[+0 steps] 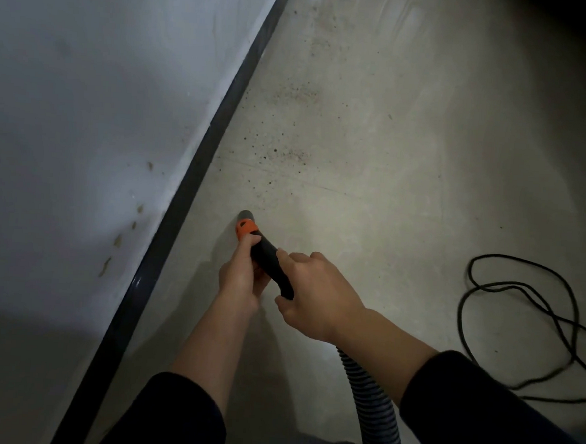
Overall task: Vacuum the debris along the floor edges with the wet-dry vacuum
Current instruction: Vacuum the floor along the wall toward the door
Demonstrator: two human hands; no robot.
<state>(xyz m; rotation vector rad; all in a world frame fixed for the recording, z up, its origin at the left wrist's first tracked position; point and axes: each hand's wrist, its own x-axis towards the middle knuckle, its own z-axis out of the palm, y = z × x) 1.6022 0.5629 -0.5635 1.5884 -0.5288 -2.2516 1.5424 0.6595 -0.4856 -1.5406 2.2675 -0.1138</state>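
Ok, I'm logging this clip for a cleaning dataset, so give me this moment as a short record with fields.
left hand: grips the wand just behind its orange collar
right hand: holds the black wand further back
nozzle tip: low by the floor, near the baseboard
debris: dark specks ahead of the nozzle tip
hose: ribbed grey, trailing back
cord: black loops on floor, right

Bare floor ahead lies open — the baseboard (left) and a looped cord right hem it.

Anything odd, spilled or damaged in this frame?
Dark debris specks are scattered on the floor beyond the nozzle, and brownish marks blotch the wall above the baseboard. A black cord lies loosely looped at right.
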